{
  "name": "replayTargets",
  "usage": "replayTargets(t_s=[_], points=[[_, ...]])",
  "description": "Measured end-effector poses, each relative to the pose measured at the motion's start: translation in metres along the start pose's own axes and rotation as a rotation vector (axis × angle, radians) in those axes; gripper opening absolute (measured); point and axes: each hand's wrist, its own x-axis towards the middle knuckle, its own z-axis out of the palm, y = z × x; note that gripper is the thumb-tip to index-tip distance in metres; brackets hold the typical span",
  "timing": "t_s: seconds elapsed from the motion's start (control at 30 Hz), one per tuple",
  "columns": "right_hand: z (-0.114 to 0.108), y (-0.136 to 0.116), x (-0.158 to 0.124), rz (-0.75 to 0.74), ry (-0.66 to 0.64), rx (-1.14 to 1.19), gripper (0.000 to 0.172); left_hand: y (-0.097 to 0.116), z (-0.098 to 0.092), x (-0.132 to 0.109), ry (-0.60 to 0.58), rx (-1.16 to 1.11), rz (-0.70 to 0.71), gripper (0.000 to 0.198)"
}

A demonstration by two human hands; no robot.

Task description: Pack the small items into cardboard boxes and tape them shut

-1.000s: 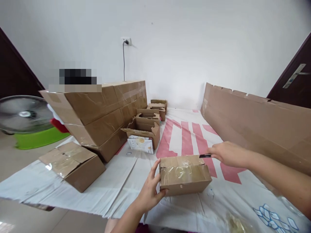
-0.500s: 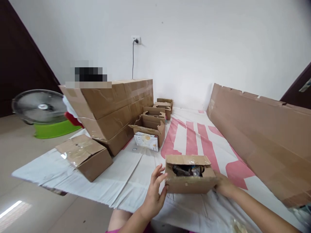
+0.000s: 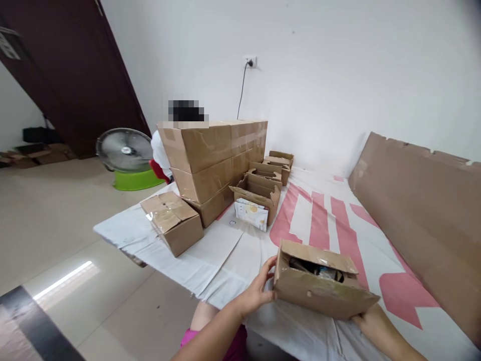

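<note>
Near the front edge of the cloth-covered table, a cardboard box (image 3: 319,296) sits turned at a slant, its flaps partly raised over a gap with dark and shiny packets (image 3: 326,272) inside. My left hand (image 3: 259,291) grips the box's left end, fingers behind the side and thumb at the front corner. At the lower right corner, my right hand (image 3: 370,323) holds the box, its fingers mostly hidden beneath and behind it.
A taped box (image 3: 184,235) lies at the table's left. Stacked cartons (image 3: 210,145) stand behind it, a person partly hidden beyond. Open boxes (image 3: 259,193) line up beside the stack, a white packet (image 3: 251,213) before them. A cardboard panel (image 3: 421,200) borders the right.
The view has turned left, bringing more floor and the door into sight. The box has turned to a slant, and my left hand has closed onto its left end.
</note>
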Motion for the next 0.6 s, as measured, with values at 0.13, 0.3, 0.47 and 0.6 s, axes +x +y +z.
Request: replayTargets(t_s=[0.13, 0.3, 0.47, 0.6], points=[[-0.008, -0.028, -0.011, -0.128, -0.048, 0.074, 0.036, 0.02, 0.0, -0.011, -0.014, 0.035, 0.071, 0.102], [-0.034, -0.042, 0.008, -0.071, 0.057, 0.154, 0.037, 0.044, 0.004, -0.017, 0.11, 0.317, 0.299, 0.038], [-0.058, -0.066, 0.046, -0.126, 0.185, 0.253, 0.039, 0.063, -0.004, -0.006, 0.043, 0.556, 0.42, 0.029], [-0.062, -0.114, 0.063, -0.464, 0.017, 0.04, 0.037, 0.076, -0.008, 0.005, 0.022, 0.719, 0.516, 0.027]])
